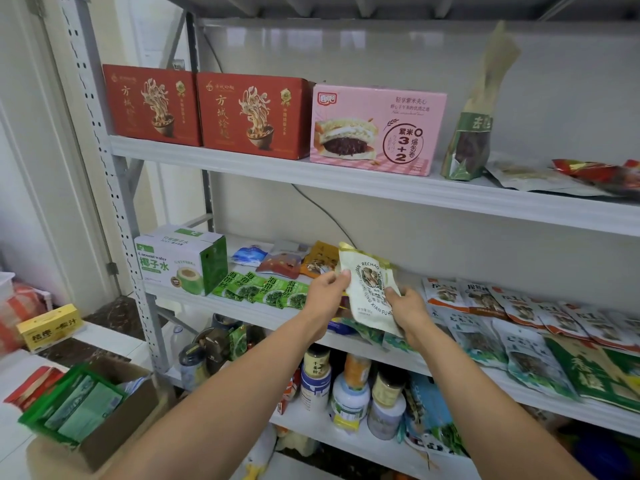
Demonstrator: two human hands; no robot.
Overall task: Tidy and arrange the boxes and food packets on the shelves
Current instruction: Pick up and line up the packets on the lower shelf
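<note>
**A:** You had the white-and-gold packet (369, 289) caught from both sides there. Your left grip (327, 289) pinched its left edge with the thumb on the front, and your right grip (407, 306) curled round its lower right edge.

**B:** Was it on the shelf?

**A:** No, it was held up over the front lip of the middle shelf (207, 301). The green seaweed packets (266, 289) lay to your left and the rows of flat packets (485, 299) to your right.

**B:** How did it lie?

**A:** Its long axis stood near upright, top corner tipped up and left, bottom corner down by your right wrist. Your right grip sat lower and nearer those rows, so I judged that it would lead and the top would tip back to lie flat.
</note>
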